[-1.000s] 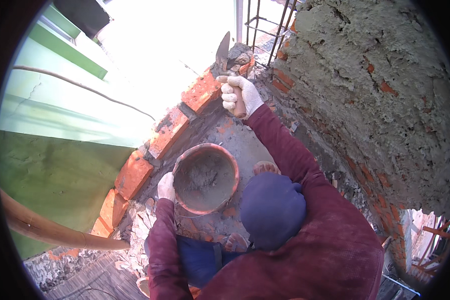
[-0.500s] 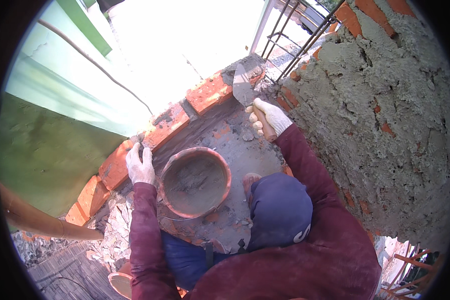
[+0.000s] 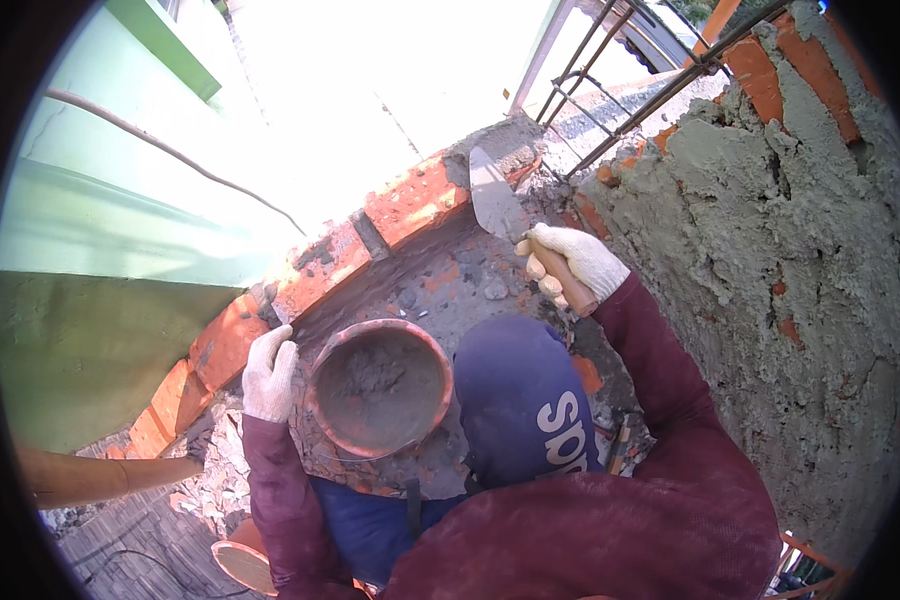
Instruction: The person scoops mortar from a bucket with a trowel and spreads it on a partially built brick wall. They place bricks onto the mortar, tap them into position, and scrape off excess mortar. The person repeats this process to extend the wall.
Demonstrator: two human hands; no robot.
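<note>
The gloved right hand (image 3: 575, 262) is clamped around the wooden handle of a brick trowel (image 3: 495, 200), whose blade points up toward the mortared end of the red brick course (image 3: 410, 205). The gloved left hand (image 3: 269, 372) rests with loosely spread fingers beside the orange mortar pan (image 3: 378, 388), holding nothing, against the bricks. A roughly plastered wall (image 3: 770, 270) rises on the right.

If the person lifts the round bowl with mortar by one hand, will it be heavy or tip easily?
The bowl probably feels heavy for its size, since wet grey mortar lies inside. It may tip if raised by one side only, because the left hand is at its left rim. The gritty rim likely grips well against the glove.
</note>
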